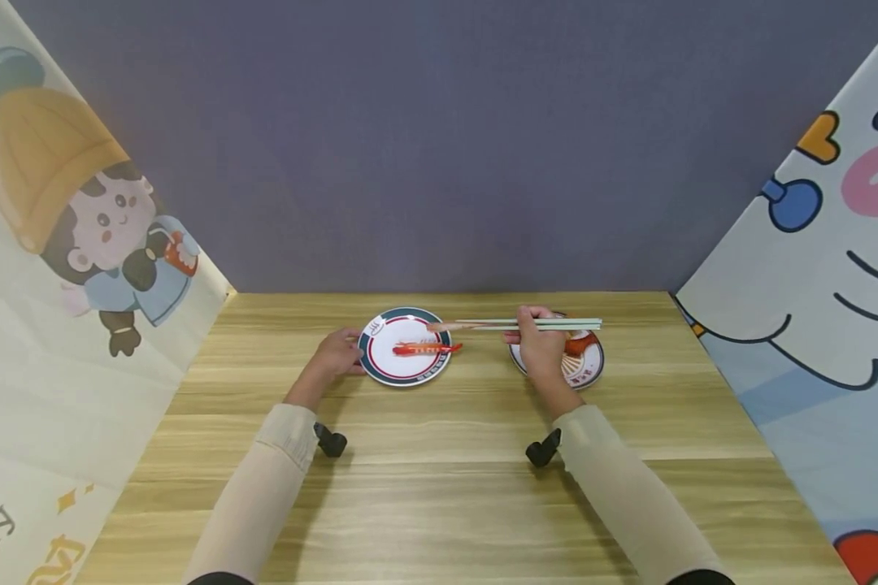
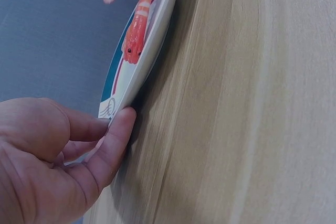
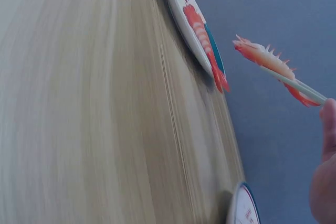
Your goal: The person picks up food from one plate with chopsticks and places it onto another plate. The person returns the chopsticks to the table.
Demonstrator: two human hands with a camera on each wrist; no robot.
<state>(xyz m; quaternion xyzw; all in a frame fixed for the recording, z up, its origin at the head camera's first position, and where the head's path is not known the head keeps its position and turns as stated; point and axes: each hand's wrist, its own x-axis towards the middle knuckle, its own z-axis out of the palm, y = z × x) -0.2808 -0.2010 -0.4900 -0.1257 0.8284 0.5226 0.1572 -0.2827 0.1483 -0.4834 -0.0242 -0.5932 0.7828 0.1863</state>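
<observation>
Nearest us, our two sleeved forearms reach out over the wooden table (image 1: 439,487). Our left hand (image 1: 334,354) rests at the rim of the blue-rimmed plate (image 1: 380,370), thumb pressed against its edge and the other fingers loosely curled, steadying it rather than gripping it. A red shrimp (image 1: 424,348) lies on that plate, just right of the left hand. Our right hand (image 1: 540,345) is clenched around a pair of pale chopsticks (image 1: 549,324), whose tips pinch a second, paler shrimp (image 3: 265,59) in the air between the hands, just above the plate's far right edge. Under the right hand sits a second plate (image 1: 588,366) with a red pattern. We judge the carry is nearly done; the next move calls for lowering the tips beside the red shrimp and easing the chopsticks apart.
</observation>
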